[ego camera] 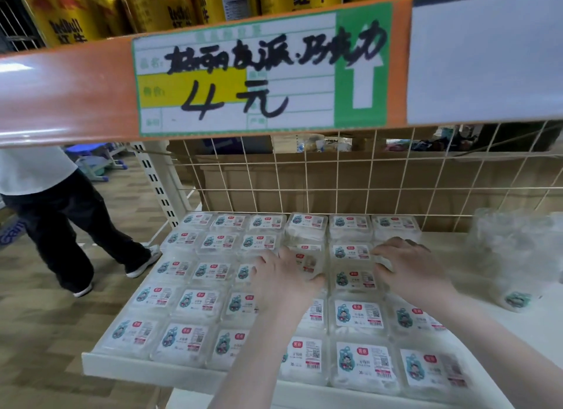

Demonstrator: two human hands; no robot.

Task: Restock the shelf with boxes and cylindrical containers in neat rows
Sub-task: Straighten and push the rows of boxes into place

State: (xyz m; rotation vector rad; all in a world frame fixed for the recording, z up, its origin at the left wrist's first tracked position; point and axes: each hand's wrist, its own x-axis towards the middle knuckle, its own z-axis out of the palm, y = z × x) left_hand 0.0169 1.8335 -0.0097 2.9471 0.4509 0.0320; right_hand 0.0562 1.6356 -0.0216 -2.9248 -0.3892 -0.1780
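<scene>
At the far left a second person [45, 207] in a white top and dark trousers stands on the wood-look floor beside the slotted upright [158, 183] of the rack, well apart from the work. Right of that upright, the white shelf [170, 372] carries clear plastic boxes [195, 344] laid flat in rows from the front lip back to the wire grid [335, 177], each box topped with a white label bearing a teal cartoon figure, a red mark and a barcode. The left hand [281, 276] lies over boxes in the middle rows, fingers fairly straight and pressing down, not curled round anything. The right hand [406, 267] sits just to its right with fingers bent over the edge of a box in a back row; whether it pinches that box or only nudges it cannot be told. Between the hands, one labelled box [355, 279] sits exposed. Further right, a crumpled clear plastic wrap [511, 256] with more stock rests on the bare end of the shelf. The likely trouble, as a judgement: the boxes look smooth and light, so a sideways push could skew neighbouring rows, and those in the back rows seem stacked higher and could slide off. Overhead hangs an orange rail with a handwritten price tag [249, 70], with yellow cans [70, 16] above.
</scene>
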